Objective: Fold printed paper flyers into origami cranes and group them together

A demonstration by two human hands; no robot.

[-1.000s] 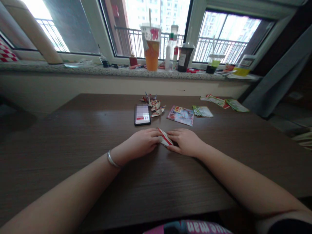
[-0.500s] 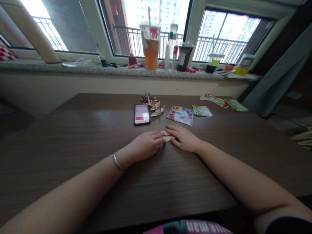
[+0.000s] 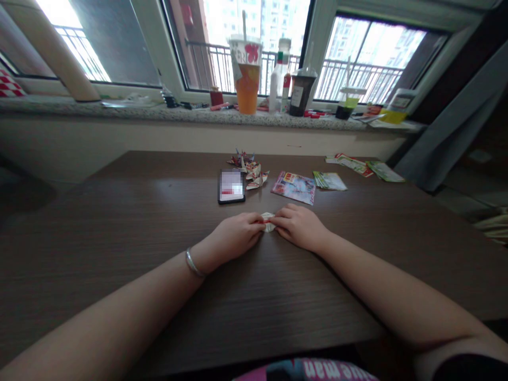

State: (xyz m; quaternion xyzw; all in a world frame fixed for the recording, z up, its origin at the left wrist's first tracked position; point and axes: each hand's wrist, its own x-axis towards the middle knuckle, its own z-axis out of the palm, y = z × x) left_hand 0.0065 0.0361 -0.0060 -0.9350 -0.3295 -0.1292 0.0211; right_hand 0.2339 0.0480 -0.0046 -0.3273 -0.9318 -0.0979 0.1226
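Note:
A small folded piece of paper, whitish with a red stripe, lies between my two hands on the brown table. The fingers of my left hand close on its left side. My right hand grips its right side, fingertips bent over the paper. Most of the paper is covered by the fingers. Just beyond my hands are a phone with a lit, blurred screen and a cluster of folded paper figures, pointed in shape.
Past my right hand lie a pink and blue printed packet, a stack of green-white paper slips and more strips. Along the granite windowsill stand a tall orange drink cup, a dark drink cup and bottles.
My right fingers, stretched flatter before, have bent inward over the paper and moved slightly left. My left fingers have drawn closer together on it. The other things stay put.

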